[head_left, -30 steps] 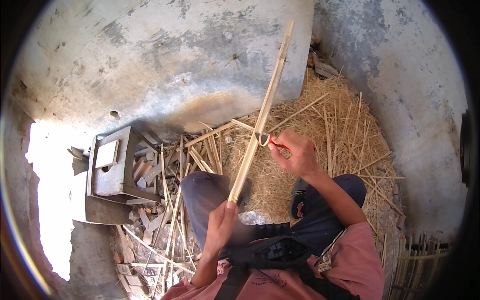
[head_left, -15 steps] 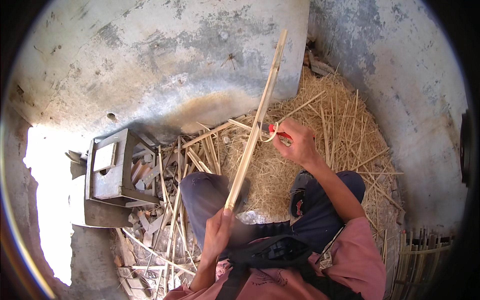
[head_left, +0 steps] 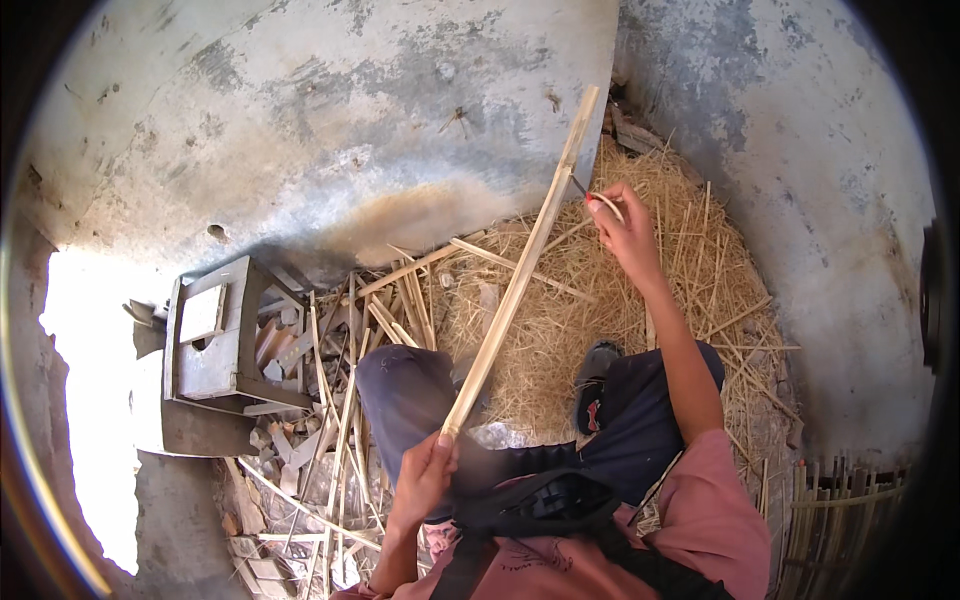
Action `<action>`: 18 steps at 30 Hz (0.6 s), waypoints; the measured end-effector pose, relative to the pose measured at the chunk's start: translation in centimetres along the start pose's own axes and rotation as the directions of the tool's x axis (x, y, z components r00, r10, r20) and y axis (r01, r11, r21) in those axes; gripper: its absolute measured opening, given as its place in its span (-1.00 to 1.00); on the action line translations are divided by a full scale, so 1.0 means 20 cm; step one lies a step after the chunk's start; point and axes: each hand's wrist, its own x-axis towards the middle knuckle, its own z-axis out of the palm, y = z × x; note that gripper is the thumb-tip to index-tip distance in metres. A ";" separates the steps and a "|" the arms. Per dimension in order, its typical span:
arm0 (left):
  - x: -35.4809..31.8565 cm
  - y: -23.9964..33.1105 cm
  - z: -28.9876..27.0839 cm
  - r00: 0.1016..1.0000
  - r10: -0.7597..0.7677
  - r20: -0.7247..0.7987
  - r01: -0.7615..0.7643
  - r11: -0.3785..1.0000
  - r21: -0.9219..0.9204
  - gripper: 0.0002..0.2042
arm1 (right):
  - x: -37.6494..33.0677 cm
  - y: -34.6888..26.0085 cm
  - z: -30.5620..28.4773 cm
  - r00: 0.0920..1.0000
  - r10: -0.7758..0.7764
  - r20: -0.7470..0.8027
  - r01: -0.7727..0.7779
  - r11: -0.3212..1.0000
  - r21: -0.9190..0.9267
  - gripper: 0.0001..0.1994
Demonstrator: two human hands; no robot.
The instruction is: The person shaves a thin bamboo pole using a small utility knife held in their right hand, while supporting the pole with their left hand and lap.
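Note:
My left hand [head_left: 424, 474] is closed round the lower end of a long split bamboo strip [head_left: 512, 292], which slants up and away to the right. Near the strip's far end, my right hand [head_left: 628, 232] grips a knife [head_left: 580, 186] with a red handle, mostly covered by my fingers. The dark blade touches the strip's right edge. A thin pale shaving [head_left: 607, 207] curls beside my right fingers.
A heap of fine shavings [head_left: 540, 370] covers the floor before my legs. Loose bamboo strips [head_left: 345, 440] and rubble lie at the left, beside a grey wooden box frame [head_left: 240, 335]. Worn walls [head_left: 330, 110] rise ahead and right. Upright slats [head_left: 840, 520] stand at the lower right.
My right hand with the knife has moved up along the strip, farther from me. The strip's far end has shifted right and slightly down; my left hand has dropped a little.

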 end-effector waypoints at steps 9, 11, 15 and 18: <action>0.07 -0.02 0.04 0.999 0.030 0.032 -0.028 0.998 -0.061 -0.61 | -0.01 0.04 -0.11 0.897 0.332 0.293 -0.443 0.663 0.603 -0.75; 0.07 -0.01 0.04 0.999 0.028 -0.027 -0.030 0.999 -0.044 -0.61 | -0.02 0.02 -0.13 0.904 0.339 0.260 -0.428 0.723 0.542 -0.72; 0.07 0.08 0.02 0.996 -0.052 -0.067 0.045 0.995 -0.091 -0.60 | -0.05 0.03 -0.16 0.996 0.037 0.077 -0.018 0.971 -0.238 -0.50; 0.08 0.07 -0.02 0.994 -0.113 -0.011 0.110 0.981 -0.162 -0.60 | -0.08 0.00 -0.13 1.000 -0.013 0.008 0.015 0.909 -0.416 -0.28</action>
